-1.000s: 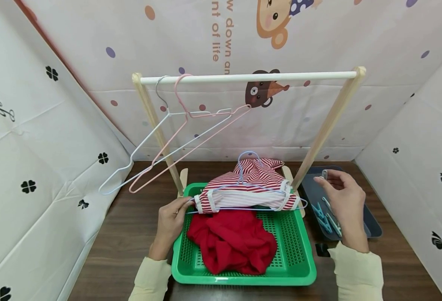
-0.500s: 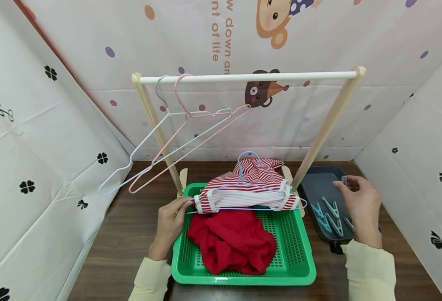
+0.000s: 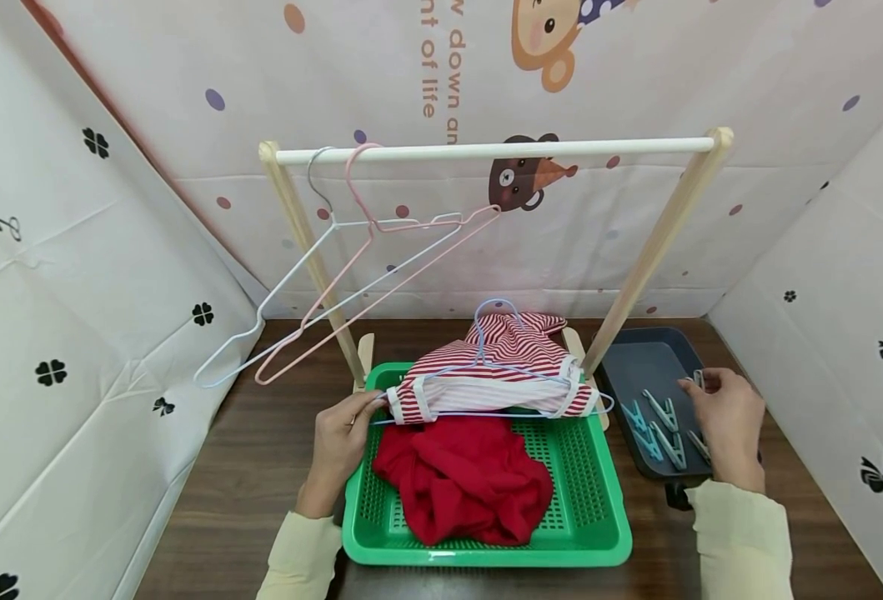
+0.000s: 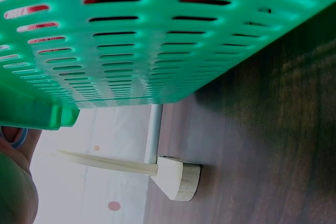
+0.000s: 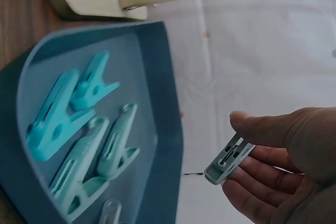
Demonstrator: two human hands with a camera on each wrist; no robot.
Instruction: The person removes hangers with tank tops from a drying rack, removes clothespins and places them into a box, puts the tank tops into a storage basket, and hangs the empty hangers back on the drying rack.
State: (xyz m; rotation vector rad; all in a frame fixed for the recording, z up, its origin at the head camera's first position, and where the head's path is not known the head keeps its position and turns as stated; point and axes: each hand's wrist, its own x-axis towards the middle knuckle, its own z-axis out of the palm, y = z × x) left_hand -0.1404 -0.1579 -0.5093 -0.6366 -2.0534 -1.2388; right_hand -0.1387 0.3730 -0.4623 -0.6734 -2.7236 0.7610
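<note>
In the head view my left hand (image 3: 338, 442) pinches the left end of a light blue hanger (image 3: 479, 414). A red-and-white striped garment (image 3: 449, 358) is on that hanger, lying over the back of a green basket (image 3: 486, 557). My right hand (image 3: 728, 417) is over the right side of a dark grey-blue tray (image 3: 639, 367). Between its thumb and fingers it pinches a grey clothespin (image 5: 228, 158), plain in the right wrist view. Several blue and pale green clothespins (image 5: 55, 124) lie in the tray. In the left wrist view the basket hides most of the left hand's work.
A rack with a white bar (image 3: 599, 148) and wooden posts stands behind the basket. From its left end hang a white hanger (image 3: 334, 223) and a pink hanger (image 3: 339, 279). A crumpled red cloth (image 3: 471, 483) lies in the basket. Printed sheets line the back and sides.
My right hand has moved right and a little toward me with the grey clothespin, uncovering more of the tray. The left hand and striped garment stay in place.
</note>
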